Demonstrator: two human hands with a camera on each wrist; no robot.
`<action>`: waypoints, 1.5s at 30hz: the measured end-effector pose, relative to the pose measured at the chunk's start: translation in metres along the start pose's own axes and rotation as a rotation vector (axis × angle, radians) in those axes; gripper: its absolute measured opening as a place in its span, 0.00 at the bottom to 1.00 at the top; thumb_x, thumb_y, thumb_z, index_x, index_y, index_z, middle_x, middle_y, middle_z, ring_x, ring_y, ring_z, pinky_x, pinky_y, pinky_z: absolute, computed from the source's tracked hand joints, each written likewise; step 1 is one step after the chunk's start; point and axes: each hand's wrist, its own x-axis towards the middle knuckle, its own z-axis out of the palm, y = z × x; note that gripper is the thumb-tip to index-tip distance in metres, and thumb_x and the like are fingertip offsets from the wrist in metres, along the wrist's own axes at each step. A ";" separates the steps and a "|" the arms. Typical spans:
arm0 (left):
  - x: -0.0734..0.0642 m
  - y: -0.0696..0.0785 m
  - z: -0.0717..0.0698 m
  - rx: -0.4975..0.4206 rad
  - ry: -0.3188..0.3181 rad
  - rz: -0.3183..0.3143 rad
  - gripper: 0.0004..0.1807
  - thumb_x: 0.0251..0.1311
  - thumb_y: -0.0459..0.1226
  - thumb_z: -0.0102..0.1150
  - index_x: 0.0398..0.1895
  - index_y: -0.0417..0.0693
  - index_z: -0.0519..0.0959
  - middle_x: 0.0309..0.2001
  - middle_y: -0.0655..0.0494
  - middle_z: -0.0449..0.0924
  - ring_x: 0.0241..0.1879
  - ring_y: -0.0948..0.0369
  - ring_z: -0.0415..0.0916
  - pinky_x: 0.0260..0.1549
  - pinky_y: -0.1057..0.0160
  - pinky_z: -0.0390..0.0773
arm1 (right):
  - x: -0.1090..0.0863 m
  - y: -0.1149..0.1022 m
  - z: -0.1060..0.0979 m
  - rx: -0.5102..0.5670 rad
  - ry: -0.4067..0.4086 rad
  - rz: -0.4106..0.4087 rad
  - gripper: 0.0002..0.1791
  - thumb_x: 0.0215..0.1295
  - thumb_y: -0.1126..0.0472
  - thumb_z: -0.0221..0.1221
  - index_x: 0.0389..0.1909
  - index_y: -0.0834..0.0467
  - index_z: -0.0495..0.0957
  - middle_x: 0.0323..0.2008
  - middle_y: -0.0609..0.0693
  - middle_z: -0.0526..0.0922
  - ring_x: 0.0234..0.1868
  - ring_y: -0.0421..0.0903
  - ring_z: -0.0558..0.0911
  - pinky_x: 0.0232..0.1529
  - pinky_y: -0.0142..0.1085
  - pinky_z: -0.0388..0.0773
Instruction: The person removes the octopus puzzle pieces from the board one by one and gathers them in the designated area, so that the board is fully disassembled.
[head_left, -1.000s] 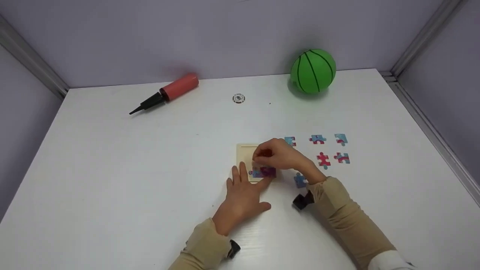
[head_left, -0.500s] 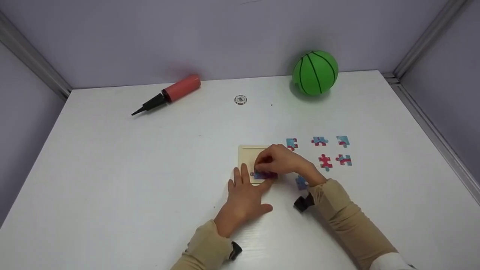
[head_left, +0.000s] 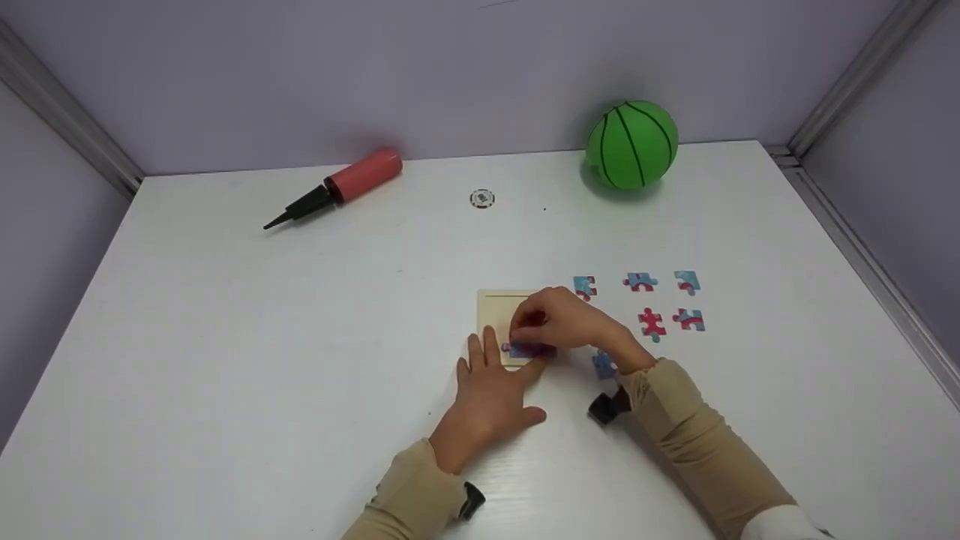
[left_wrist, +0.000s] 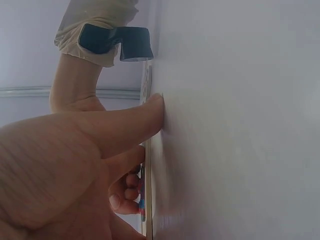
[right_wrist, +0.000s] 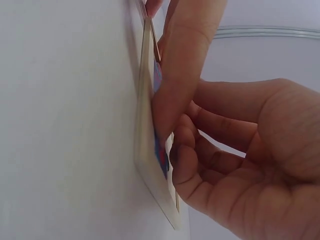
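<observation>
A pale wooden puzzle board [head_left: 491,306] lies on the white table, with blue and purple jigsaw pieces [head_left: 517,350] along its near part. My left hand [head_left: 487,401] is spread with straight fingers. Two of its fingertips rest at the board's left side, and another finger reaches across its near right corner. My right hand [head_left: 562,319] bends over the board, fingers and thumb curled together at a jigsaw piece, which they mostly cover. In the right wrist view, a blue and red piece [right_wrist: 161,155] shows low on the board beside the curled fingertips [right_wrist: 182,162].
Several loose jigsaw pieces lie right of the board, among them a red one [head_left: 652,324] and a blue one [head_left: 603,365] near the right wrist. Farther back are a green ball [head_left: 634,146], a poker chip [head_left: 482,198] and a red and black hand pump [head_left: 364,178].
My right hand has come down slightly toward the near part of the board, covering more of the pieces there. The left hand keeps its place, and the head view has shifted a little.
</observation>
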 end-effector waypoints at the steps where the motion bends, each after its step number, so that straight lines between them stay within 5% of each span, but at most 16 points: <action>1: 0.000 0.000 -0.001 0.000 -0.001 0.001 0.36 0.56 0.54 0.63 0.70 0.65 0.66 0.72 0.29 0.39 0.71 0.33 0.35 0.61 0.34 0.54 | 0.000 0.000 -0.001 0.004 0.005 -0.003 0.05 0.63 0.62 0.62 0.35 0.59 0.85 0.29 0.47 0.83 0.28 0.40 0.75 0.33 0.33 0.75; 9: 0.002 0.001 -0.003 0.005 0.006 0.006 0.36 0.56 0.54 0.63 0.70 0.66 0.65 0.73 0.30 0.39 0.71 0.34 0.35 0.61 0.35 0.54 | -0.001 0.001 -0.003 0.082 0.014 -0.023 0.04 0.60 0.68 0.63 0.34 0.60 0.79 0.27 0.47 0.80 0.27 0.41 0.75 0.32 0.33 0.75; 21: -0.001 0.001 0.001 0.004 0.015 0.014 0.39 0.56 0.54 0.63 0.71 0.70 0.61 0.71 0.26 0.39 0.70 0.32 0.38 0.61 0.35 0.55 | -0.016 0.005 -0.008 0.472 0.133 0.105 0.08 0.61 0.68 0.62 0.40 0.65 0.77 0.32 0.53 0.80 0.32 0.44 0.78 0.36 0.32 0.77; 28: 0.001 0.000 0.002 -0.011 0.011 0.005 0.39 0.55 0.54 0.63 0.72 0.71 0.61 0.71 0.26 0.38 0.71 0.32 0.36 0.61 0.35 0.54 | -0.042 0.014 -0.013 0.450 0.152 0.115 0.07 0.60 0.68 0.62 0.39 0.66 0.77 0.32 0.54 0.79 0.31 0.45 0.78 0.35 0.34 0.77; 45: -0.002 0.003 0.002 -0.075 0.042 -0.013 0.39 0.54 0.52 0.66 0.71 0.68 0.63 0.71 0.26 0.38 0.70 0.31 0.36 0.62 0.35 0.52 | -0.137 0.060 -0.039 0.237 0.231 0.301 0.05 0.62 0.65 0.61 0.38 0.59 0.80 0.35 0.54 0.78 0.37 0.50 0.75 0.39 0.31 0.76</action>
